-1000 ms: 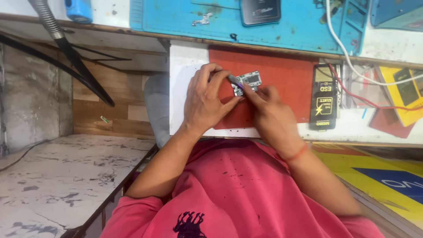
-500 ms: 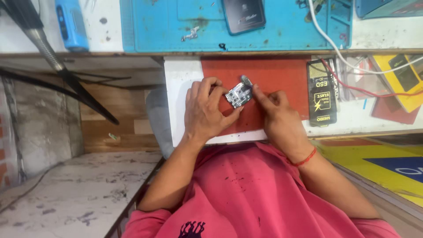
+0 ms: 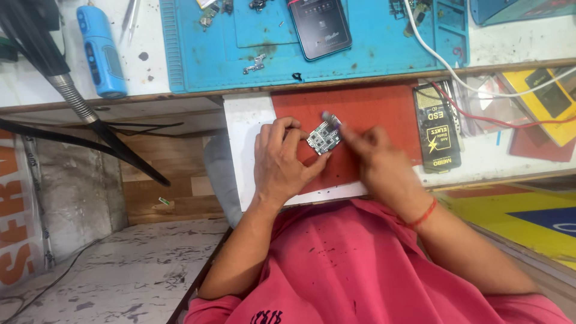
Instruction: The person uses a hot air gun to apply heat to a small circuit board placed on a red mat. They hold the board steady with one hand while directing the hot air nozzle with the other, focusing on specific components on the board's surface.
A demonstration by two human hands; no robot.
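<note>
I'm looking down at the red mat [image 3: 384,111], and the small circuit board [image 3: 324,138] sits right over its left half, held just above it. My left hand [image 3: 281,162] pinches the board, fingers curled around its left edge, thumb under the lower corner. My right hand [image 3: 375,162] comes in from the board's right, blurred, with a fingertip at its top right corner beside a small grey tool tip [image 3: 330,117]; I cannot tell its grip. Right of the mat lies a black and yellow pad [image 3: 437,129]. Beyond the mat's far edge, a dark phone [image 3: 319,27] rests on the blue work mat [image 3: 198,54].
</note>
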